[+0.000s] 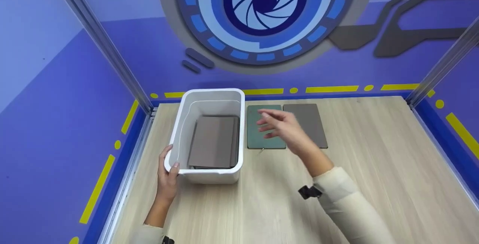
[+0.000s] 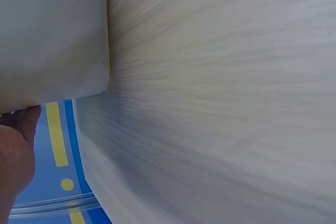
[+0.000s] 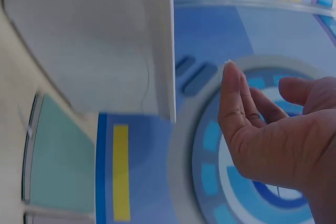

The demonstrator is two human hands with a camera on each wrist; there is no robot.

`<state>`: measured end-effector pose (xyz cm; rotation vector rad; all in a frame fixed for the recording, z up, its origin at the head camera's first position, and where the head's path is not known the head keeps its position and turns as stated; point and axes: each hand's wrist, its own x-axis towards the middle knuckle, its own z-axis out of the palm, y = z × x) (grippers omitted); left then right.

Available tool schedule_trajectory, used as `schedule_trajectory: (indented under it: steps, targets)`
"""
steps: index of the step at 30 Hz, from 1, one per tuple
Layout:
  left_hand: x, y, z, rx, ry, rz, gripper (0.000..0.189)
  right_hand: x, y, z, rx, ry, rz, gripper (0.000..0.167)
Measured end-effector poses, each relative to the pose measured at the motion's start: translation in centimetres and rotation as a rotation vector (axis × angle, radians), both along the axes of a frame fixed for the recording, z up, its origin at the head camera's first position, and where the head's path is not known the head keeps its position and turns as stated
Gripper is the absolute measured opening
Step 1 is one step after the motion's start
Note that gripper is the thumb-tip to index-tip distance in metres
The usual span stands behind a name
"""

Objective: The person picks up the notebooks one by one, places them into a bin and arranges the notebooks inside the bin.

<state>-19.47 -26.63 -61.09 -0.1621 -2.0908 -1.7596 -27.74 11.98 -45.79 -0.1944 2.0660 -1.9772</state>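
A white plastic bin [image 1: 242,131] stands on the table, with several brown-grey notebooks [image 1: 213,141] stacked flat inside it. My left hand [image 1: 167,178] grips the bin's near left corner, thumb over the rim and fingers outside. In the left wrist view, that hand [image 2: 18,150] is partly cut off beside the bin's wall [image 2: 52,35]. My right hand [image 1: 282,128] hovers over a green notebook [image 1: 256,124], fingers loosely bent and holding nothing. In the right wrist view, the same hand [image 3: 278,129] is apart from the bin. Beside the green notebook lies a grey-brown notebook [image 1: 308,122].
Blue and purple panels with a round printed emblem [image 1: 262,8] wall in the wooden table [image 1: 374,161] at the back and sides. A metal rail [image 1: 127,184] runs along the left edge. From the green notebook's near edge, a small loop or pen tip [image 1: 262,149] sticks out.
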Motion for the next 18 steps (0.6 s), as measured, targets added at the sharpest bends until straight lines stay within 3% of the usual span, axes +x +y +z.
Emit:
schedule_trajectory:
  steps: [7,18]
  targets:
    - [0.1,-0.1,0.0,-0.014,0.009,0.005,0.062,0.6,7.1,-2.0,0.041,-0.01,-0.1,0.052]
    - [0.0,-0.2,-0.2,-0.013,0.002,0.006,0.061,3.5,14.7,-7.6,0.091,-0.136,-0.223,0.067]
